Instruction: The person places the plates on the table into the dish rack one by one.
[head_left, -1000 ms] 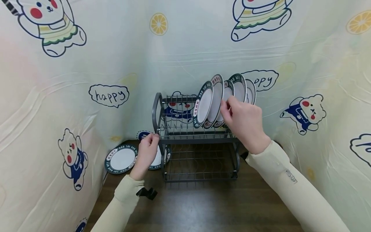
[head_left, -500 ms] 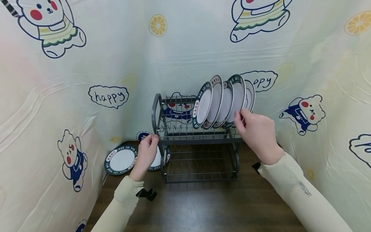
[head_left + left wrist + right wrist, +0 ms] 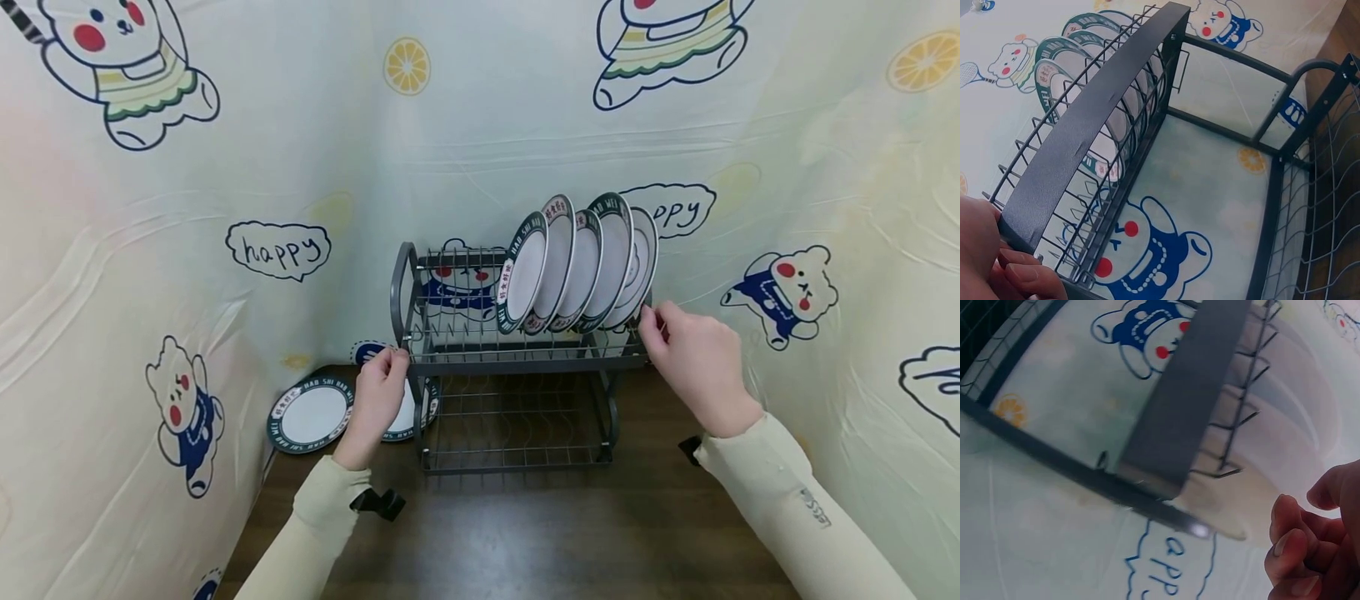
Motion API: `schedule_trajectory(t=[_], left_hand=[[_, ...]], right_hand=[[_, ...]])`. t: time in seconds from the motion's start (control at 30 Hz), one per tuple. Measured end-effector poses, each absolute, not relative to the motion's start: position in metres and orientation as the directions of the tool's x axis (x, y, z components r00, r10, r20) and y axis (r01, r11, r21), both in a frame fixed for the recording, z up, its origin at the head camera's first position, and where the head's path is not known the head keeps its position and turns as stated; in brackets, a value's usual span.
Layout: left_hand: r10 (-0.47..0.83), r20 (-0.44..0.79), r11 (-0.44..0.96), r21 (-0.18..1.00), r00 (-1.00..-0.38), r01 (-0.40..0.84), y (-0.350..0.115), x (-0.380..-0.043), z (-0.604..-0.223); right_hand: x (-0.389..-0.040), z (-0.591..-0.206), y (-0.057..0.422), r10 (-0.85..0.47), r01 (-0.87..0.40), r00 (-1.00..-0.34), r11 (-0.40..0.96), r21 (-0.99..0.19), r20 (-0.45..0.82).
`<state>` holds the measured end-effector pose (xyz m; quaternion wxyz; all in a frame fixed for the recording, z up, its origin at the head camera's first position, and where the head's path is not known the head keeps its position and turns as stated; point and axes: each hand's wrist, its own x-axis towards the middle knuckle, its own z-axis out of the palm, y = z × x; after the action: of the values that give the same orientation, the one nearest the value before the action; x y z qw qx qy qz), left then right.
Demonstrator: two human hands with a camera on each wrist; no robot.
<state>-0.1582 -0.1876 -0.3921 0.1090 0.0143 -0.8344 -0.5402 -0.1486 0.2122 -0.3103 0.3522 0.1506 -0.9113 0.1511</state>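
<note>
A two-tier dark metal dish rack (image 3: pixel 525 365) stands before me. Several white plates with green patterned rims, such as the leftmost plate (image 3: pixel 522 273), lean upright in the right half of its top tier. My left hand (image 3: pixel 380 390) grips the left front corner of that tier; the left wrist view shows thumb and fingers (image 3: pixel 1029 275) around the end of the flat front bar. Beside the tier's right front corner is my right hand (image 3: pixel 697 358). Its fingers (image 3: pixel 1291 550) are loosely curled with the thumb apart and nothing between them, near the plates in the right wrist view.
On the dark wooden table (image 3: pixel 525 533), a plate (image 3: pixel 311 414) lies at the left, and another plate (image 3: pixel 403 417) lies partly behind my left hand and the rack. Cartoon-printed cloth (image 3: pixel 480 125) hangs at the back and both sides. The lower wire tier (image 3: pixel 517 429) shows bare wires.
My right hand has moved right and slightly down, from in front of the plates to the rack's right end. The left hand has stayed on its corner.
</note>
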Motion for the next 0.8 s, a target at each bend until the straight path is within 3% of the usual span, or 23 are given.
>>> schedule_trajectory(t=[0.37,0.8], left_hand=[[-0.137,0.158,0.405,0.910,-0.978,0.090,-0.188,-0.158,-0.392],[-0.133,0.149,0.399,0.913,-0.980,0.085,-0.187,-0.158,-0.392]], right_hand=[[-0.154,-0.329,0.224,-0.136,-0.323,-0.785,0.922,-0.212,0.604],[-0.165,-0.336,0.226,-0.075,-0.213,-0.911,0.928,-0.307,0.405]])
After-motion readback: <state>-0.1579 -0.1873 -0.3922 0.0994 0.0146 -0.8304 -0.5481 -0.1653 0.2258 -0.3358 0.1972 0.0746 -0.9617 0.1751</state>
